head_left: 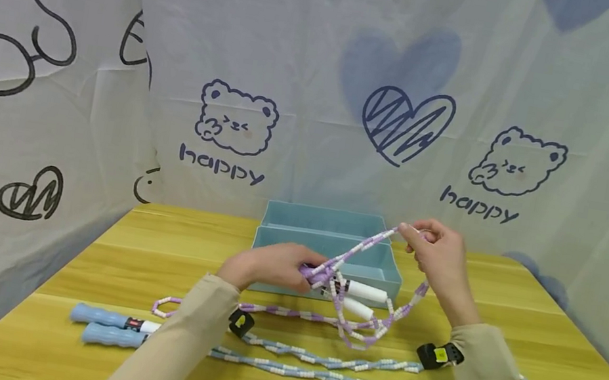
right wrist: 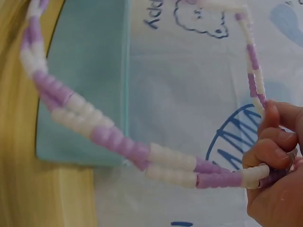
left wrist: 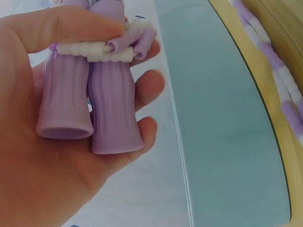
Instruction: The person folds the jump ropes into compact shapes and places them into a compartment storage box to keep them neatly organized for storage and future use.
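My left hand (head_left: pixel 276 265) grips both ridged handles (left wrist: pixel 113 106) of a purple-and-white beaded jump rope (right wrist: pixel 120 144) side by side. In the left wrist view a few beads cross the handles under the thumb. The handles' white ends (head_left: pixel 367 292) point to the right. Higher up on the right, my right hand (head_left: pixel 442 258) pinches the doubled beaded cord between thumb and fingers. One stretch runs taut between the hands; another hangs from the right hand in a slack loop. More purple-and-white beads (head_left: pixel 285 312) stretch along the table to the left, ending in a small bend.
Behind the hands stands an open pale-blue box (head_left: pixel 329 220), its lid raised at the back. A blue-and-white beaded jump rope (head_left: pixel 334 377) lies lengthwise in front, its blue handles (head_left: pixel 101 317) at the left. A printed cloth (head_left: pixel 321 86) hangs behind the wooden table (head_left: pixel 153 239).
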Action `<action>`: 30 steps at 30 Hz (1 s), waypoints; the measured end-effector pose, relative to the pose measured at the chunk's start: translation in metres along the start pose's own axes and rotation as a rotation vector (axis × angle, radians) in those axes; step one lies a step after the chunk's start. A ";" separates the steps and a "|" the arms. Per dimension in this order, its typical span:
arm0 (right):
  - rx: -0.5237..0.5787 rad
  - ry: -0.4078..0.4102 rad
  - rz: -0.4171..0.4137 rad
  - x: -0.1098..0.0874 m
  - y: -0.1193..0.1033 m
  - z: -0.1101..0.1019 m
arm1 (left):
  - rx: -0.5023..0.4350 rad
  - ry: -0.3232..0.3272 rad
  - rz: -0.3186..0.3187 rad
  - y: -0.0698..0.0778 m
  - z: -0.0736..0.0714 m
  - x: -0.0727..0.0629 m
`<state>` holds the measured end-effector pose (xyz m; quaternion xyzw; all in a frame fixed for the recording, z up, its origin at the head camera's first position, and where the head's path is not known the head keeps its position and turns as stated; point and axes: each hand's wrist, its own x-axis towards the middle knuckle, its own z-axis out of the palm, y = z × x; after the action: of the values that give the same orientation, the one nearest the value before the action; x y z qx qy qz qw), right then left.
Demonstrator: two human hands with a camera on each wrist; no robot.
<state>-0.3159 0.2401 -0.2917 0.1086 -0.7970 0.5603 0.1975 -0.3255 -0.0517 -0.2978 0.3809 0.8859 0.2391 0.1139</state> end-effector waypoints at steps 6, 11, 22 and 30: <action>-0.140 0.012 0.025 0.002 0.011 0.002 | -0.081 -0.017 0.027 0.000 -0.001 0.000; -0.064 -0.088 0.047 0.004 0.015 0.000 | -0.111 -0.018 0.062 -0.006 -0.004 -0.001; 0.051 -0.139 0.116 0.007 0.024 -0.005 | -0.369 -0.064 0.093 -0.013 -0.012 -0.013; -0.108 -0.143 0.152 0.005 0.030 0.001 | -0.420 -0.155 0.172 -0.011 -0.012 -0.010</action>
<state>-0.3326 0.2496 -0.3157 0.0767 -0.8440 0.5208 0.1028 -0.3304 -0.0692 -0.2932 0.4402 0.7696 0.3969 0.2374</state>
